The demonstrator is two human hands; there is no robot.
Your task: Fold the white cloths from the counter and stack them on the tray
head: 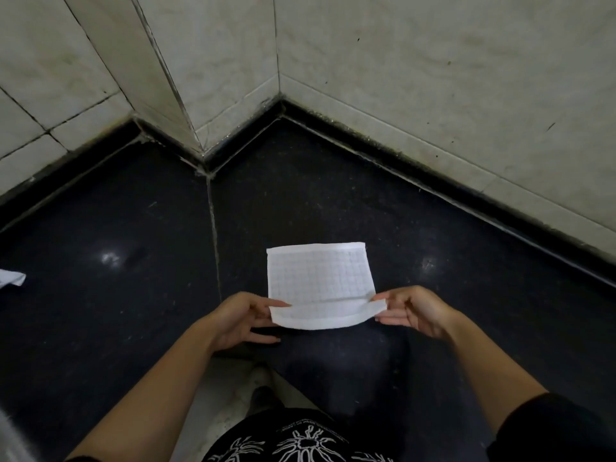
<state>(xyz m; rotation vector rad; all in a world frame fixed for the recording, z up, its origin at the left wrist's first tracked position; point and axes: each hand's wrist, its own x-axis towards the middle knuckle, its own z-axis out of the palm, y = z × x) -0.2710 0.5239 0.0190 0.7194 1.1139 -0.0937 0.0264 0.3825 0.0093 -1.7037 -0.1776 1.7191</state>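
A white cloth (320, 278) with a faint grid pattern lies on the black counter (133, 228), its far part flat and its near edge lifted. My left hand (243, 320) pinches the near left corner between thumb and forefinger. My right hand (413, 310) pinches the near right corner the same way. The lifted near edge sags between the two hands. No tray is in view.
A corner of another white cloth (11, 278) shows at the left edge of the counter. Tiled walls (433, 78) close off the back, with a jutting wall corner (196, 141) at the back left. Below, the counter's front edge and a pale floor (233, 395) show.
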